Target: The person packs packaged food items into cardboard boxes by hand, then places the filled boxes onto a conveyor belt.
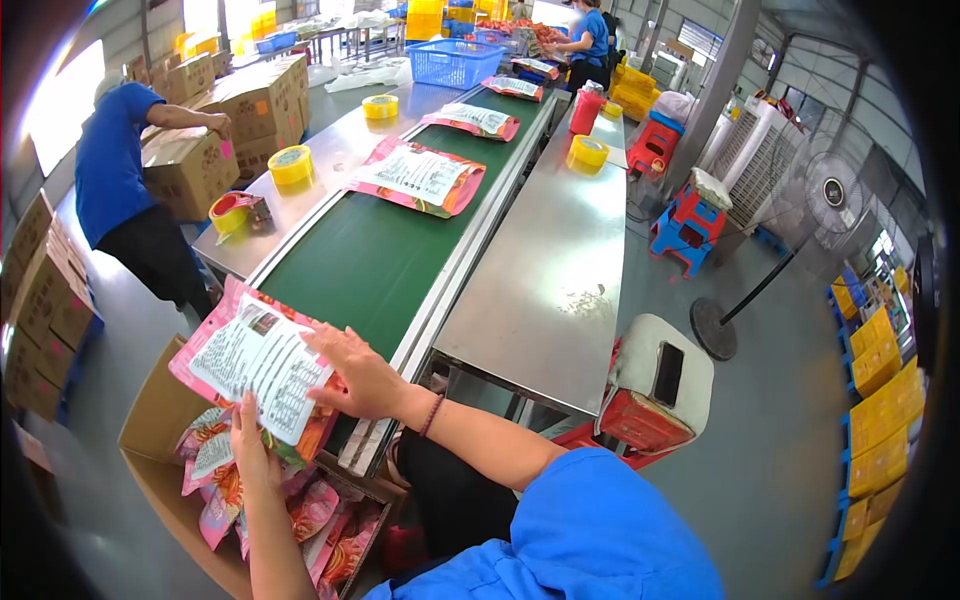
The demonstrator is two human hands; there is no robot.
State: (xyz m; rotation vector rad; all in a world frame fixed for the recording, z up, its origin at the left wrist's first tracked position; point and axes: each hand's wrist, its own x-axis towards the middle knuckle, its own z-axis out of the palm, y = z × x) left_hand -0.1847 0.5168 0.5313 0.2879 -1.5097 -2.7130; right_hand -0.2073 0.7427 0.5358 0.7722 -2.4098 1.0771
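A pink printed pouch [262, 362] with a large white label lies tilted over the near end of the green conveyor belt [345, 265] and the open carton below. My left hand [255, 450] grips the pouch's lower edge, its thumb on top and its other fingers mostly hidden. Spread across the pouch's right side, my right hand [362, 375] rests with its fingers stretched out. Beneath my left forearm, the open cardboard carton [160, 455] holds several similar pouches [315, 510]. Farther up the belt lies another pouch [420, 178], with more behind it.
Yellow tape rolls [291, 165] and a tape dispenser [238, 212] sit on the left metal table. A steel table [545, 280] borders the belt's right side, near a padded stool [660, 380] bearing a phone. One person [120, 160] handles cartons at left; another [590, 45] stands far back.
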